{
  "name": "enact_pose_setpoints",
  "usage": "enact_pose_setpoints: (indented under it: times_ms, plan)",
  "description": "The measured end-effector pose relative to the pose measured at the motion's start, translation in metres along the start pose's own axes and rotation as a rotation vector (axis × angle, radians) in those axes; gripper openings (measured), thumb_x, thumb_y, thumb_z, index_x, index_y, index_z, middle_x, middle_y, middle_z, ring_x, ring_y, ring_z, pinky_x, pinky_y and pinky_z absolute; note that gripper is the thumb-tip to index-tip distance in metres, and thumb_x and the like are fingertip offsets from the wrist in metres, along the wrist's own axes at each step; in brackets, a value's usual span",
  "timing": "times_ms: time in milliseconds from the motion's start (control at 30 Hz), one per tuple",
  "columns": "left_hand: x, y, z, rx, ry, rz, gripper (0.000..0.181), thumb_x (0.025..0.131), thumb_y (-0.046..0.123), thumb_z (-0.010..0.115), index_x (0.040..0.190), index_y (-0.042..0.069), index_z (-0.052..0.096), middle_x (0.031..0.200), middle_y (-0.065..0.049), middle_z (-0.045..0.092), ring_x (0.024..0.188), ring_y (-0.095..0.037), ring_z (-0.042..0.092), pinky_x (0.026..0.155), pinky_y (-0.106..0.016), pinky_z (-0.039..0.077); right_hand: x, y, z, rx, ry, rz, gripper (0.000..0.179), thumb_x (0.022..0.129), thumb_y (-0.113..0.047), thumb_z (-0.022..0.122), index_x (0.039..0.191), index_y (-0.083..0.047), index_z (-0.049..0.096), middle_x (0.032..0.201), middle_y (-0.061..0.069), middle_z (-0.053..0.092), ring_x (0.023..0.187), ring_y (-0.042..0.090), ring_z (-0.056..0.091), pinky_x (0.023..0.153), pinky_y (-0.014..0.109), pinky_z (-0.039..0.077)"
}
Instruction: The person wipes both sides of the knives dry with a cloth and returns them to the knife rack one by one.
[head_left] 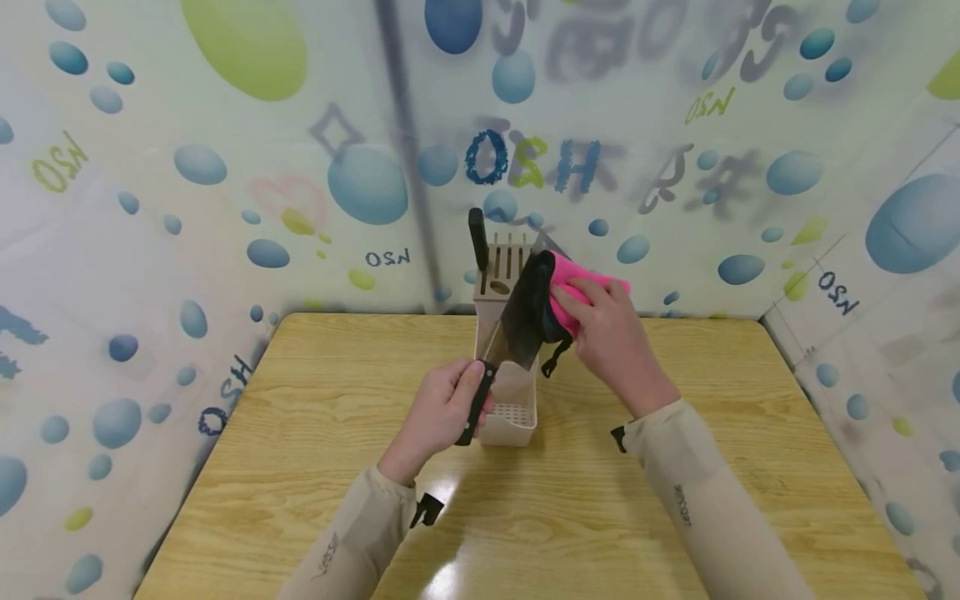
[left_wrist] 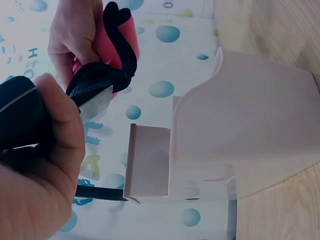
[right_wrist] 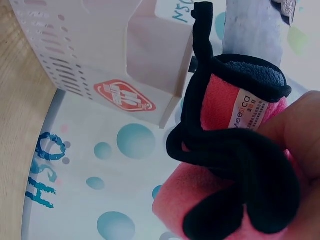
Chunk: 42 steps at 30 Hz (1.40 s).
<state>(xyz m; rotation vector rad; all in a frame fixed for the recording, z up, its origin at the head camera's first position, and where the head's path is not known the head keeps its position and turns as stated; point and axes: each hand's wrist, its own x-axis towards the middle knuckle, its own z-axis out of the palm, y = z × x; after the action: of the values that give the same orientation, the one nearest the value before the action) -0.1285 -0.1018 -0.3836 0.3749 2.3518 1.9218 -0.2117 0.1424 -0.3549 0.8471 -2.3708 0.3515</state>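
Observation:
My left hand (head_left: 442, 407) grips the black handle of a cleaver (head_left: 517, 323), whose broad blade is tilted up to the right in front of a beige knife holder (head_left: 510, 429). With my right hand (head_left: 618, 346) I hold a pink cloth (head_left: 572, 287) with dark edging around the upper part of the blade. Its grey-blue inner side and a white label show in the right wrist view, where the cloth (right_wrist: 220, 107) is folded over. Part of the blade is hidden by the cloth. Another black-handled knife (head_left: 477, 237) stands in a left slot of the holder.
The holder stands on a wood-grain table (head_left: 315, 467), near its back edge. Behind and beside the table hangs a white sheet (head_left: 225, 108) with blue and green dots. A dark strap end (head_left: 553, 358) dangles below the cloth.

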Motion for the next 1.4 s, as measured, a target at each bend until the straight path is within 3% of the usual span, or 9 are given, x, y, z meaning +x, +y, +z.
enact_pose_setpoints:
  times_ms: [367, 567, 733, 1100, 1400]
  plan:
    - [0.000, 0.001, 0.002, -0.002, -0.018, -0.004, 0.040, 0.113, 0.021, 0.041, 0.091, -0.007, 0.059, 0.069, -0.010, 0.061, 0.050, -0.020, 0.057, 0.047, -0.033, 0.053, -0.002, 0.001, -0.001, 0.028, -0.042, 0.088, 0.046, 0.090, 0.009, 0.058, 0.133, -0.002, 0.068, 0.129, 0.026, 0.064, 0.115, 0.043, 0.058, 0.094, 0.053, 0.047]
    - [0.001, 0.000, 0.002, 0.000, -0.012, -0.004, 0.038, 0.113, 0.019, 0.041, 0.093, -0.008, 0.059, 0.069, -0.013, 0.062, 0.050, -0.018, 0.057, 0.046, -0.033, 0.053, -0.004, -0.005, 0.001, 0.017, 0.010, 0.018, 0.045, 0.087, 0.009, 0.062, 0.130, -0.002, 0.070, 0.125, 0.024, 0.066, 0.113, 0.041, 0.060, 0.093, 0.053, 0.047]
    - [0.003, 0.001, 0.002, 0.011, -0.005, 0.003, 0.040, 0.113, 0.020, 0.041, 0.093, -0.010, 0.059, 0.069, -0.013, 0.063, 0.052, -0.030, 0.060, 0.046, -0.033, 0.053, -0.006, -0.014, 0.001, 0.017, 0.037, -0.039, 0.045, 0.085, 0.008, 0.069, 0.129, -0.004, 0.071, 0.123, 0.023, 0.067, 0.112, 0.040, 0.060, 0.094, 0.052, 0.048]
    - [0.007, 0.005, 0.003, 0.028, 0.025, 0.013, 0.040, 0.112, 0.022, 0.043, 0.087, -0.004, 0.060, 0.067, -0.012, 0.062, 0.049, -0.016, 0.057, 0.045, -0.033, 0.052, -0.011, -0.037, -0.002, 0.058, 0.065, -0.061, 0.052, 0.083, 0.012, 0.068, 0.132, -0.005, 0.070, 0.125, 0.022, 0.066, 0.107, 0.041, 0.059, 0.090, 0.049, 0.049]
    - [0.013, 0.005, 0.004, 0.017, 0.088, -0.019, 0.039, 0.112, 0.022, 0.045, 0.086, -0.002, 0.061, 0.070, -0.024, 0.063, 0.051, -0.024, 0.059, 0.045, -0.031, 0.050, -0.017, -0.050, 0.000, 0.084, 0.072, -0.097, 0.057, 0.080, 0.014, 0.069, 0.132, -0.008, 0.071, 0.125, 0.020, 0.066, 0.097, 0.039, 0.055, 0.085, 0.046, 0.051]
